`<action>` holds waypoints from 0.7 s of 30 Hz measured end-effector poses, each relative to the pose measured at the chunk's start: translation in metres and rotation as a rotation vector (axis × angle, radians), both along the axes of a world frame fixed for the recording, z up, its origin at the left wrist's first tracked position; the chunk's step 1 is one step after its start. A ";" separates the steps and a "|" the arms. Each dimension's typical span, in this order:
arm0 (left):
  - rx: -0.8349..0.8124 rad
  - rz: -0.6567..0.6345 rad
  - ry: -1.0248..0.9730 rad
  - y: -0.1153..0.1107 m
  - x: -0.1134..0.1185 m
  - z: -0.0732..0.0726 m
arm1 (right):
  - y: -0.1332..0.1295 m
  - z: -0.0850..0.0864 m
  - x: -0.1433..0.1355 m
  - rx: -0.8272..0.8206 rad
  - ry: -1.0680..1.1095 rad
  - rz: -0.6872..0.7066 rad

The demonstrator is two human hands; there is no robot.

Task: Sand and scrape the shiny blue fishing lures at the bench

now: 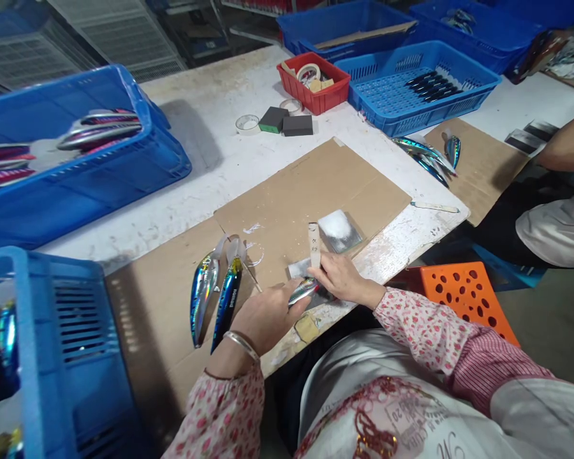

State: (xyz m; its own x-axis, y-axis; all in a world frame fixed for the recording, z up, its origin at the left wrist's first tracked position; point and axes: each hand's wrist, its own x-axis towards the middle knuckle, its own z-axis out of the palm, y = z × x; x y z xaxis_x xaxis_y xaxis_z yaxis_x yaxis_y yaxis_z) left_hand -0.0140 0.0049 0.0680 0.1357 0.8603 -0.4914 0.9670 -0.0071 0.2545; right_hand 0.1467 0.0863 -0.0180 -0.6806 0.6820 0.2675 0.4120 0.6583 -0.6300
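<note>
White-painted counter (239, 159) ends just on the near side of both hands; anything dropped there might go over, wet-looking or slick lures most of all. Cardboard (277, 197) under the work looks loose; a hard push from the right hand (339, 274) could make it slide. Two blue foil lures (203, 299) (228, 306) lie close to the left hand (270, 312) on its outer side; a backward elbow or wrist swing might knock or scratch them. Clear plate with white powder (335, 226), just beyond the right hand, may tip or smear if a knuckle catches it. Small silvery lure (302, 291) is pinched in the left hand, between the hands, partly hidden by fingers; a weak pinch could let it twist. Pale tool handle (314, 245) stands nearly upright in the right hand's closed grip; its tip is hidden, and if sharp, a slip could nick the left fingers.

Edges: big blue crate (76, 191) walls off the far side past the left hand; slatted blue basket (95, 395) closes in that hand's outer side. Orange perforated stool (459, 280) sits lower, beyond the counter edge, near the right forearm. Best room is straight ahead of both hands, over cardboard; little on the near side.
</note>
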 end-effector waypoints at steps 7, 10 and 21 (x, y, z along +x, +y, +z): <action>0.011 0.001 0.018 0.000 0.001 -0.001 | 0.009 0.006 0.005 -0.277 0.072 0.048; 0.012 -0.002 0.022 0.000 0.000 -0.002 | 0.013 0.008 0.006 -0.309 0.063 0.107; 0.031 -0.004 0.039 0.000 0.002 0.000 | 0.010 0.010 0.003 -0.222 -0.002 0.081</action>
